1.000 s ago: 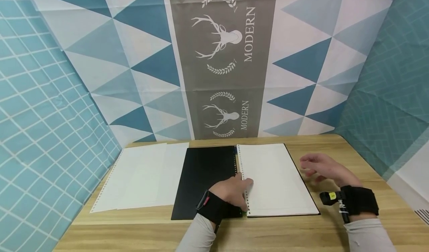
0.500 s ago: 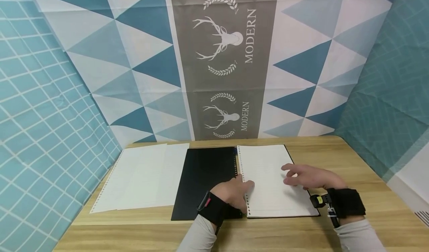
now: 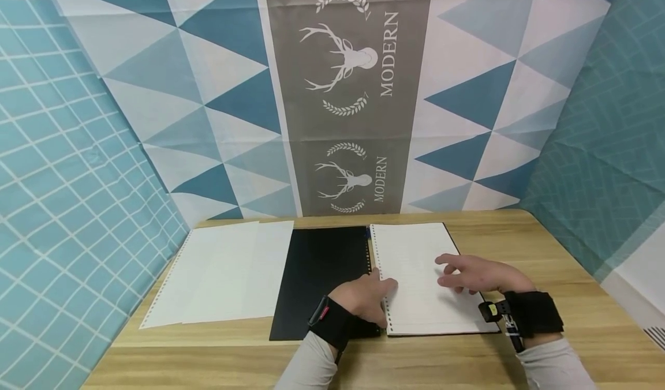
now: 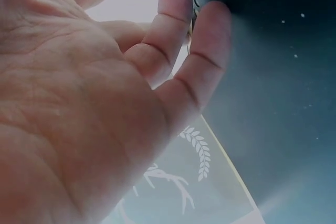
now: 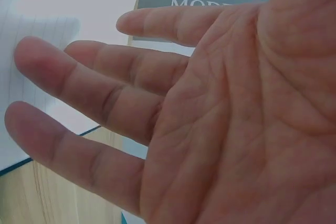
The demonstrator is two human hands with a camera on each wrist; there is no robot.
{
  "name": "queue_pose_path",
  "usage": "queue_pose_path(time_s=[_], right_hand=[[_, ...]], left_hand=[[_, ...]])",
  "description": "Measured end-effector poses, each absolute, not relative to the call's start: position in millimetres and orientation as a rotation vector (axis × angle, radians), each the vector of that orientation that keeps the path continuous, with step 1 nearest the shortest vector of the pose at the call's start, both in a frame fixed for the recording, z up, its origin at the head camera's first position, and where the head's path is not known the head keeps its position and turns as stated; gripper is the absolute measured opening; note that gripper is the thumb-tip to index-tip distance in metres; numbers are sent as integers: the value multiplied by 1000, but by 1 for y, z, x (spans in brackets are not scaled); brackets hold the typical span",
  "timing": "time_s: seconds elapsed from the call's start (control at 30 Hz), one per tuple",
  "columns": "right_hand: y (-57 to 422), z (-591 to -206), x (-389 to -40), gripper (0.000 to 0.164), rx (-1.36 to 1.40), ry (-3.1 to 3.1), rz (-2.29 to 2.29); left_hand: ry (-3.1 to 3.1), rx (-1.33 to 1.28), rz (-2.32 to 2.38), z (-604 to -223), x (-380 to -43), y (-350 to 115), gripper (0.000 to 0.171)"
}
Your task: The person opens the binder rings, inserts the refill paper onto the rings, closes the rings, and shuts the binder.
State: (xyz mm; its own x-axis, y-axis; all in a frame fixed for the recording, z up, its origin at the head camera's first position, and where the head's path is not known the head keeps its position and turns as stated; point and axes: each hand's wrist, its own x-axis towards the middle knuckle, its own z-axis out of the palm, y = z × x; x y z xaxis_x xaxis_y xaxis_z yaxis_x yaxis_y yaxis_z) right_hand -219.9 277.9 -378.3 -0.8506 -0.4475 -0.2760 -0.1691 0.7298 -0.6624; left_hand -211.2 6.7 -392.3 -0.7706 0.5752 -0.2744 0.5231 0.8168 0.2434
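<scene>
An open loose-leaf binder lies on the table in the head view, its black cover (image 3: 317,286) to the left and a stack of white ruled pages (image 3: 415,251) to the right. My left hand (image 3: 363,296) rests at the spine, thumb over the pages' punched edge. In the left wrist view its gently bent fingers (image 4: 210,40) touch the black cover beside the ring holes. Over the right half of the pages hovers my right hand (image 3: 480,274), holding nothing. The right wrist view shows its fingers (image 5: 89,87) spread and relaxed.
Overlapping loose punched sheets (image 3: 218,274) lie left of the binder on the wooden table (image 3: 208,361). Behind the table stands a patterned backdrop (image 3: 348,113), with tiled blue cloth (image 3: 83,176) on the left and a teal cloth (image 3: 608,142) on the right.
My right hand has moved left from beside the binder to over the pages, then stayed nearly still. My left hand keeps its place at the spine.
</scene>
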Motion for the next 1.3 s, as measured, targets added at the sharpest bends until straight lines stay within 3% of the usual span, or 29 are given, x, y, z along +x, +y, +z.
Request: queue_pose_path(time_s=[0.3, 0.6, 0.97, 1.3], right_hand=[[256, -377, -217, 60, -542, 2580, -795], [206, -388, -214, 70, -740, 2594, -644], [194, -389, -205, 92, -713, 2647, -486], [183, -395, -202, 94, -671, 2750, -366]], left_hand=[[2675, 869, 204, -394, -210, 7, 66], [2663, 907, 237, -398, -213, 6, 78], [2626, 942, 304, -401, -216, 5, 81], [2624, 923, 298, -402, -218, 6, 85]])
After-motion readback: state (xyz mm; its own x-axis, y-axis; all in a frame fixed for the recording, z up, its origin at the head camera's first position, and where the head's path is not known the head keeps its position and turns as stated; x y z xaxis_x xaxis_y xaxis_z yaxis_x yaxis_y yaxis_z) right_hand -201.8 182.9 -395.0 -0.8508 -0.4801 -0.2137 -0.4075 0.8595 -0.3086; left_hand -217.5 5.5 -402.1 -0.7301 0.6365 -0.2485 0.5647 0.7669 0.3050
